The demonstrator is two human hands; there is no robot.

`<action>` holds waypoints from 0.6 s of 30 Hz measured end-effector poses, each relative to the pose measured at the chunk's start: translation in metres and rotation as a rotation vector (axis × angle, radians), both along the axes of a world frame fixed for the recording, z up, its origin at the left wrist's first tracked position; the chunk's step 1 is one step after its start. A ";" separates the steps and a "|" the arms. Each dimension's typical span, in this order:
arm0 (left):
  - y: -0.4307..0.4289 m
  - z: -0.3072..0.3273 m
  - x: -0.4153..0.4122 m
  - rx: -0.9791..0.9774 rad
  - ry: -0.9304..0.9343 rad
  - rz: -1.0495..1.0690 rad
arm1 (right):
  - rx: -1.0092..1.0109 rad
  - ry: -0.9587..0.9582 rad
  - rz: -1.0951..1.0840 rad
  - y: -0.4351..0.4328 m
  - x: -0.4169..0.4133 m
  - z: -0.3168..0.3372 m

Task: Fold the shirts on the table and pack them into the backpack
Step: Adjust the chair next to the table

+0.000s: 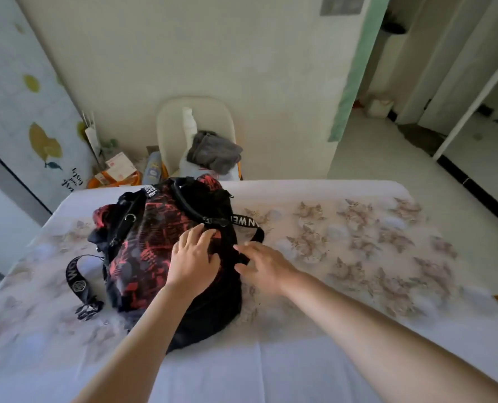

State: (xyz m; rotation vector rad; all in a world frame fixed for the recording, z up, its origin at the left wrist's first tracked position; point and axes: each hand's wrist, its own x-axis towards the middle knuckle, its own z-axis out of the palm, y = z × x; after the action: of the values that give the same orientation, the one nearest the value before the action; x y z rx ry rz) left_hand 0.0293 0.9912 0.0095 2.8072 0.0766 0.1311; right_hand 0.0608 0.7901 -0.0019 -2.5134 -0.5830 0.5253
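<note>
A black and red patterned backpack (143, 251) lies on the left half of the table (343, 330), which is covered with a white flowered cloth. My left hand (194, 260) rests flat on the backpack's right side, fingers spread. My right hand (263, 264) is just beside it at the bag's right edge, fingers stretched toward the black fabric near a lettered strap (246, 223). Whether its fingertips touch the bag I cannot tell. No shirt lies on the table.
A cream chair (166, 126) stands behind the table with a grey garment (216, 152) on its seat. Bags and packages (117, 173) sit on the floor at the back left. A loose strap (77, 282) trails left of the backpack.
</note>
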 end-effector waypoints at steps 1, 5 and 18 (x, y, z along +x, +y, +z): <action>-0.031 0.001 0.002 -0.023 -0.006 -0.022 | 0.025 0.015 -0.009 -0.032 0.005 0.002; -0.172 0.006 0.017 -0.146 0.162 -0.101 | 0.052 0.056 -0.103 -0.180 0.020 0.010; -0.574 0.016 0.031 -0.226 0.444 -0.624 | -0.104 0.071 -0.645 -0.591 -0.063 0.036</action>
State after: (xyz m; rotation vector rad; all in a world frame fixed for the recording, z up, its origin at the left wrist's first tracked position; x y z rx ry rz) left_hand 0.0600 0.4175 0.0258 2.4482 -0.6310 -0.6032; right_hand -0.0024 0.1989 0.0336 -2.5693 0.2942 0.3963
